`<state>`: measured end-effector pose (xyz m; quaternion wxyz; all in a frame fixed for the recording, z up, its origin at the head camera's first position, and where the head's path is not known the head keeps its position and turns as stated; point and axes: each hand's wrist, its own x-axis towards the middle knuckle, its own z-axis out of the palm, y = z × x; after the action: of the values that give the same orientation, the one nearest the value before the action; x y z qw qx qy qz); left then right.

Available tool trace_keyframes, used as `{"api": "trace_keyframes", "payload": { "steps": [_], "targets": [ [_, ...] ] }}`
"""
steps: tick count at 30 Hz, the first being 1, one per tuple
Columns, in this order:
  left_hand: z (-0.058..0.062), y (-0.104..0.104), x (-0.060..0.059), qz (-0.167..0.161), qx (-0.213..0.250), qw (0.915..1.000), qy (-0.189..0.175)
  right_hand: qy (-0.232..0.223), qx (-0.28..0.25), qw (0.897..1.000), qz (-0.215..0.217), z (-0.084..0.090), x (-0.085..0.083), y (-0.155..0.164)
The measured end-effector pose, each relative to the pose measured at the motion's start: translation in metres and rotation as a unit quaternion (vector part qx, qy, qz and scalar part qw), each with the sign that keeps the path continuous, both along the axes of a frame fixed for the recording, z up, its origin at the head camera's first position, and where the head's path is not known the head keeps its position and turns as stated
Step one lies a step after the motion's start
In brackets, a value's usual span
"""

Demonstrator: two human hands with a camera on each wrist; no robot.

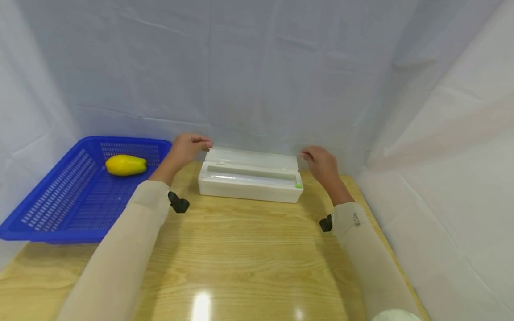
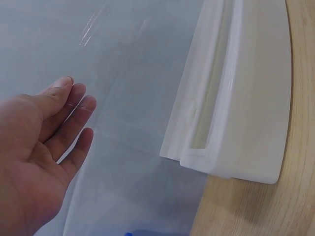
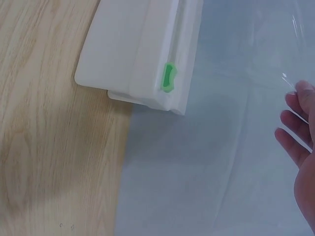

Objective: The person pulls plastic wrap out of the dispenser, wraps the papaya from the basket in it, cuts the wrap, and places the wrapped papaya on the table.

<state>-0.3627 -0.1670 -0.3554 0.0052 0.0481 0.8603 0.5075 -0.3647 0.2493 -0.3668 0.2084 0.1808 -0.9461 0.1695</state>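
At the far edge of the wooden table (image 1: 249, 249), close against the white cloth backdrop (image 1: 257, 67), lies a long white plastic-wrap dispenser (image 1: 250, 180) with its lid tipped back. A small green slider (image 3: 169, 77) sits at the dispenser's right end. A sheet of clear film (image 2: 123, 98) is drawn out of the dispenser; its glinting edges show faintly in both wrist views, in front of the cloth.

The left hand (image 1: 188, 147) is held just beyond the dispenser's left end, level with the lid's corner. Its fingers (image 2: 74, 105) lie straight and loosely together, with the film's edge running across them; whether they pinch the film cannot be told. The right hand (image 1: 320, 161) is held just off the dispenser's right end, its fingertips (image 3: 293, 130) relaxed behind the film's edge, and a pinch cannot be made out there either.

Well to the left of the dispenser, a blue slotted basket (image 1: 60, 200) rests on the table, overhanging its left edge. A yellow pepper (image 1: 125, 165) lies in it.
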Motion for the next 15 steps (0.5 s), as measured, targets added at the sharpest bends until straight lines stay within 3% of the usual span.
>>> {"api": "trace_keyframes", "payload": {
  "steps": [15],
  "targets": [
    [0.018, 0.002, -0.008, 0.008, 0.001, 0.9993, 0.036, 0.044, 0.003, 0.999, -0.001, 0.018, -0.004, -0.001]
  ]
}}
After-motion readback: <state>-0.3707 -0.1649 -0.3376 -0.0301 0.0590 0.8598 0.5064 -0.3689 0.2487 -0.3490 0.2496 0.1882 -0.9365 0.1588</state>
